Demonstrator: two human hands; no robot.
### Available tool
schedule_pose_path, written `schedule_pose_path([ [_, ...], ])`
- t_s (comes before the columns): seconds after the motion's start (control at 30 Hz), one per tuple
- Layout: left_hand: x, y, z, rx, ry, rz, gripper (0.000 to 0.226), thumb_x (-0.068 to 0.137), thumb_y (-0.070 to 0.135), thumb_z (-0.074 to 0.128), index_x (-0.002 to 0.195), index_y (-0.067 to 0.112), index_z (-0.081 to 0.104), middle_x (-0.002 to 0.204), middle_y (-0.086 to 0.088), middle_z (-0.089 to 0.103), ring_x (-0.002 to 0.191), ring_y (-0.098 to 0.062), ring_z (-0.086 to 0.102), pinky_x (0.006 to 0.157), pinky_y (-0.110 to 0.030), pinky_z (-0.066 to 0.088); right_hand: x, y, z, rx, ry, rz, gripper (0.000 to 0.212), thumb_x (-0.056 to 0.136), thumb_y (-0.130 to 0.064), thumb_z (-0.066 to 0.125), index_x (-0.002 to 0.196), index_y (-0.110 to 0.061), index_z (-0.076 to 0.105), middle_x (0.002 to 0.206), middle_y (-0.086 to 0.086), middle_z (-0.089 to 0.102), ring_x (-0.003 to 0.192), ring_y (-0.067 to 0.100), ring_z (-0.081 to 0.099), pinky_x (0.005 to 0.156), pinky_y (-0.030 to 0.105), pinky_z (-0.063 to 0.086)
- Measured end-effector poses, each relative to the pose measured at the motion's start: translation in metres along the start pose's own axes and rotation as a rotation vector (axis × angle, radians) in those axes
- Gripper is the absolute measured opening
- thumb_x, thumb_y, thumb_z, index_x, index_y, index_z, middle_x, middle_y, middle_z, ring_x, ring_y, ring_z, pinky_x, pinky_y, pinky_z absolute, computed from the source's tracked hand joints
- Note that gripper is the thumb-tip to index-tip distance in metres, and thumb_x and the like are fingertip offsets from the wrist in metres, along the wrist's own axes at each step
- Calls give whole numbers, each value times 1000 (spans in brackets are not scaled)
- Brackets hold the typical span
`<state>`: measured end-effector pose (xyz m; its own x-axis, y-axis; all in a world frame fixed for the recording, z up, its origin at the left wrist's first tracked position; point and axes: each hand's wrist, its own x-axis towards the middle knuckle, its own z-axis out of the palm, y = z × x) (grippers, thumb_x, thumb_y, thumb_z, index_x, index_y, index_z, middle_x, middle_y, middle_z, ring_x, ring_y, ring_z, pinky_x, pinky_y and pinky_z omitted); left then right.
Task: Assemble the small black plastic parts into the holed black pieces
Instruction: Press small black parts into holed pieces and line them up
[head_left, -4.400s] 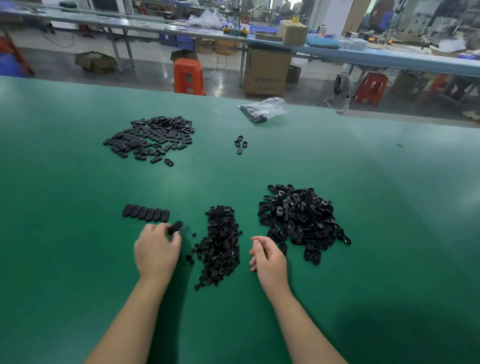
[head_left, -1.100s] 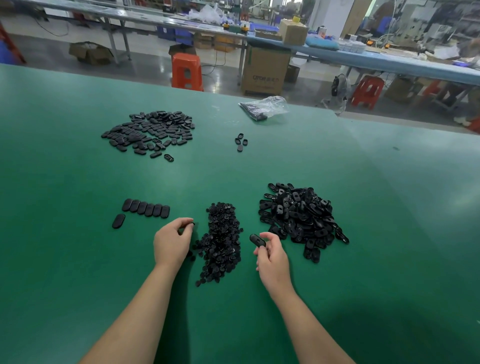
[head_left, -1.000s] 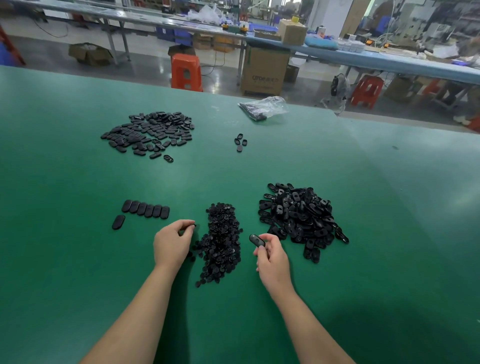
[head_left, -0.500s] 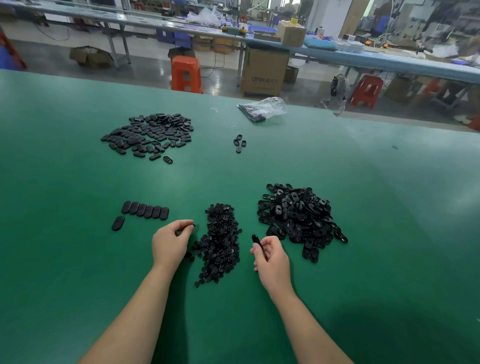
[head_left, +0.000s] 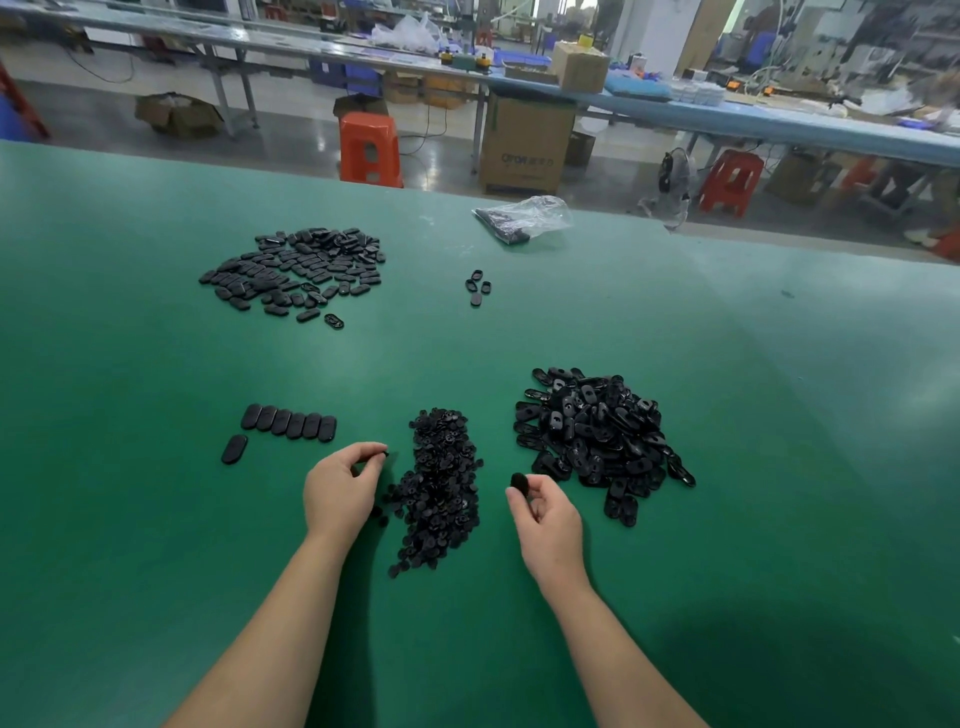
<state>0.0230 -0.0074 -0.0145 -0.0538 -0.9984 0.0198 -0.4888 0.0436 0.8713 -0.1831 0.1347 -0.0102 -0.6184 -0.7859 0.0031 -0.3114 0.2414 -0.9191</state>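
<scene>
Holed black piece (head_left: 518, 481) pinched at right hand (head_left: 545, 519) fingertips, above palm.

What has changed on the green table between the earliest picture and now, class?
The left hand has set down the finished piece below the row of six and now pinches a small part beside the middle pile. The right hand has picked up a holed piece. The piles and bag stayed put.
</scene>
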Motion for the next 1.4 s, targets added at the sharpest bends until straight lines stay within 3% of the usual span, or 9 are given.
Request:
schedule_pose_path([
  [0.2,-1,7,-2,-30,-21,-17,15,93,24,68,89,37,74,68,3,72,45,-16,43,50,-28,41,1,-4,0,65,-36,34,30,99,-19,65,119,-36,53,89,-1,66,64,7,66,61,26,58],
  [0.3,-4,16,-3,-34,17,-15,13,94,22,67,91,33,74,68,5,65,50,-13,46,51,-24,40,1,-4,1,47,-58,32,19,101,-17,60,105,-36,59,85,-3,69,63,6,66,56,24,55],
  [0.4,-15,34,3,-52,25,25,13,94,21,67,92,31,75,73,10,62,56,-6,50,53,-19,37,1,-6,0,63,-39,47,12,104,-15,55,104,-27,58,80,-2,72,61,9,67,52,24,54],
  [0.5,-32,59,22,-111,-111,68,14,89,18,71,88,30,78,67,19,67,50,3,52,50,-10,37,0,-8,0,91,-31,52,11,105,-14,50,104,-24,53,81,-6,75,60,12,69,49,24,52],
  [0.57,-43,75,37,-103,-212,94,14,86,15,73,84,28,79,69,23,69,60,8,60,59,-6,41,0,-9,0,122,-22,48,10,105,-12,50,104,-22,51,90,-9,77,60,16,71,47,24,50],
  [0.87,-63,99,71,40,-326,41,12,88,16,70,81,25,74,78,12,70,76,-3,64,71,-20,52,0,-4,-2,-3,-44,10,15,104,-17,50,100,-31,49,67,-4,71,51,5,60,53,22,45],
  [1.13,-60,103,74,85,-319,17,11,85,17,74,77,25,71,76,10,70,76,-7,65,70,-22,52,1,-2,-1,-5,-67,5,18,104,-17,48,98,-35,48,68,-5,71,54,8,61,61,36,50],
  [1.33,-56,105,72,125,-324,-6,23,82,24,80,103,28,70,95,8,70,90,-11,65,81,-28,51,2,-3,-3,71,-71,16,19,104,-13,47,98,-31,49,66,-5,65,49,11,56,50,23,45],
  [1.4,-54,105,72,117,-358,-17,17,81,24,81,96,25,72,85,9,72,81,-9,66,73,-25,50,2,-3,-3,82,-64,17,18,104,-11,47,98,-28,50,64,-7,63,48,12,54,50,24,44],
])
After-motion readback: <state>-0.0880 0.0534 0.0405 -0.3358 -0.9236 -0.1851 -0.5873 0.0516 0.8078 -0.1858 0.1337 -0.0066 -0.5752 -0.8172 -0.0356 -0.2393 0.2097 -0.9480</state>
